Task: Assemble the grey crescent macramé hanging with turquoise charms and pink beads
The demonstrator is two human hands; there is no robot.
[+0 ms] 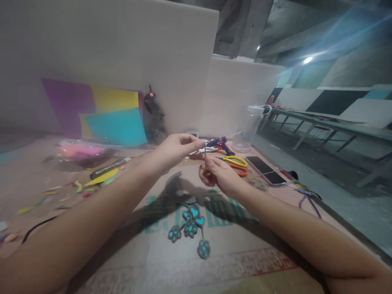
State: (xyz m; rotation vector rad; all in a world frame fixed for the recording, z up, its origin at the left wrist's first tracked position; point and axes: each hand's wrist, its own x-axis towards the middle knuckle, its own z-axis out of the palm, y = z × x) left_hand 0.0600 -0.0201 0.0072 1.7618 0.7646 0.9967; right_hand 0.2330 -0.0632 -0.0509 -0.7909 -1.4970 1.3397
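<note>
My left hand (176,151) is closed in a pinch, with thumb and forefinger on the upper end of a short, thin grey strand (205,149). Just below it, my right hand (221,173) pinches the strand's lower end, its other fingers curled in. What the strand is made of cannot be made out. Under both hands, several grey paw-print and heart charms (190,228) with turquoise insets lie bunched on a printed board (131,253). Close behind my fingertips rests a dark blue hot glue gun (218,142) with a small red light.
Yellow-handled scissors (235,161), an orange-handled tool (240,170) and a phone (266,170) lie at right. A clear jug (249,126) stands behind them. Left are a cutter (108,168), coloured scraps and a bag of pink material (81,150). White panels (177,73) border the back.
</note>
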